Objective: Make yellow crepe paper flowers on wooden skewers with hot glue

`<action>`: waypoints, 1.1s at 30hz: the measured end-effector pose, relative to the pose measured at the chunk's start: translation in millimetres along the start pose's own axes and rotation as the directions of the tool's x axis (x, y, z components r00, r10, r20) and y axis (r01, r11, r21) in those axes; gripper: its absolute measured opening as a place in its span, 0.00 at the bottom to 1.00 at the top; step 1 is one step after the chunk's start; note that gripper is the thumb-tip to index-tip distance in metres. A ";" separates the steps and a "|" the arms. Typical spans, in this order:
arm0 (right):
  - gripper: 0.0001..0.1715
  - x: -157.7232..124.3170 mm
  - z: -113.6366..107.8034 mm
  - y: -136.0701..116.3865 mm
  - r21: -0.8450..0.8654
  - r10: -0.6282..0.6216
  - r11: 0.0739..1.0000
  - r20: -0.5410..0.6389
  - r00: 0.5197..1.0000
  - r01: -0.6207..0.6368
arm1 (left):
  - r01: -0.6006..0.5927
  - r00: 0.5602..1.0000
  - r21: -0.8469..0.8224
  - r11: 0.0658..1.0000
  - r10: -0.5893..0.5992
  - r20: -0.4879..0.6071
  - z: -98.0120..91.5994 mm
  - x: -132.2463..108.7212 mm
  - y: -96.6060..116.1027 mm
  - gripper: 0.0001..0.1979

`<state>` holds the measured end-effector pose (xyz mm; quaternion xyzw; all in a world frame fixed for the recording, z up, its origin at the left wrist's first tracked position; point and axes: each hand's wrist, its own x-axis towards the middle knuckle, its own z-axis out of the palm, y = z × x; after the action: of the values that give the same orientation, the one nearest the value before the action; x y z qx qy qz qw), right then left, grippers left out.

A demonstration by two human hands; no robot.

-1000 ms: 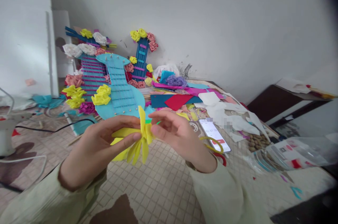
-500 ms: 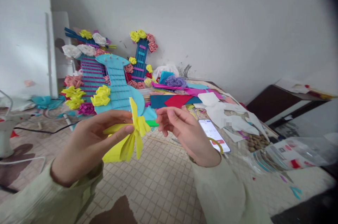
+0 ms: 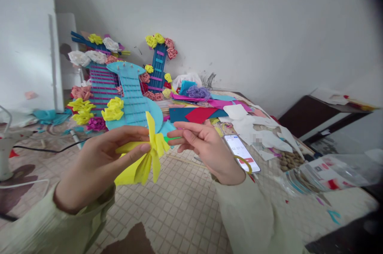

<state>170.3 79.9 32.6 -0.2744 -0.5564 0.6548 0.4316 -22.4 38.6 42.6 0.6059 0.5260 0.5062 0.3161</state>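
Observation:
My left hand [image 3: 103, 162] is closed on a piece of yellow crepe paper [image 3: 143, 170], pinching it between thumb and fingers. The paper is gathered into pleats near the fingertips, with a narrow flap standing up and the wider folds hanging below. To its right is my right hand [image 3: 206, 148], its fingers stretched out toward the gathered part and just short of it. Nothing shows in those fingers. A bit of green [image 3: 171, 140] lies behind the right fingertips; what it is I cannot make out. A yellow band [image 3: 243, 163] circles my right wrist.
Guitar-shaped blue crafts [image 3: 131, 94] with paper flowers stand against the wall. Coloured sheets [image 3: 202, 115], purple yarn [image 3: 198, 92] and white paper scraps [image 3: 254, 128] lie behind. A phone [image 3: 243, 154] and a plastic bag [image 3: 332, 170] are at right, a white glue gun [image 3: 6, 154] at left.
My right hand has moved slightly left, and its fingers have straightened toward the gathered paper. My left hand keeps the same hold. The whole view has shifted slightly.

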 end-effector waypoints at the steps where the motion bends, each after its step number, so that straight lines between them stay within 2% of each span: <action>1: 0.13 0.2 0.1 0.2 0.030 0.014 0.999 0.012 1.000 -0.014 | -0.004 1.000 -0.008 1.000 0.004 -0.001 0.5 0.1 0.3 0.09; 4: 0.18 1.7 -0.6 1.1 0.101 0.023 0.994 0.063 0.998 -0.029 | -0.021 1.000 -0.028 0.999 0.021 -0.001 1.4 0.6 1.5 0.08; 7: 0.20 4.2 -2.3 2.9 0.072 0.009 0.997 0.074 0.997 -0.014 | -0.061 0.998 -0.015 0.998 0.061 0.006 1.0 1.2 1.7 0.08; 13: 0.08 6.9 -3.8 6.6 -0.119 0.018 0.993 -0.077 0.997 -0.027 | -0.168 0.986 0.042 0.985 0.168 0.020 -0.8 1.6 -2.5 0.08; 15: 0.10 6.5 -3.1 7.5 -0.156 0.003 0.988 -0.089 0.996 -0.017 | -0.174 0.985 0.039 0.984 0.173 0.026 -1.3 0.9 -3.8 0.09; 19: 0.21 6.1 -0.2 8.7 -0.034 -0.014 0.999 -0.091 0.996 0.011 | -0.167 0.986 0.050 0.985 0.165 0.033 -1.8 0.6 -4.0 0.08; 22: 0.23 6.6 1.7 8.5 0.050 0.029 0.998 -0.055 0.998 -0.026 | -0.176 0.984 0.057 0.983 0.175 0.035 -1.1 2.0 -2.9 0.08; 28: 0.22 6.7 0.9 8.1 0.092 0.068 0.993 -0.006 0.998 -0.067 | -0.183 0.982 0.093 0.979 0.178 0.063 -2.6 3.9 -3.0 0.08; 30: 0.22 6.5 0.5 7.6 0.092 0.060 0.994 0.002 0.998 -0.060 | -0.187 0.979 0.084 0.979 0.178 0.104 -3.1 3.7 -4.2 0.09; 33: 0.21 6.2 0.7 6.7 0.072 0.048 0.996 0.022 0.999 -0.050 | -0.161 0.959 0.045 0.986 0.145 0.242 -1.2 3.2 -8.6 0.15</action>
<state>165.1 84.9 27.0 -0.2656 -0.5298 0.6876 0.4194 -26.5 43.6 35.9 0.7109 0.4518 0.4357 0.3173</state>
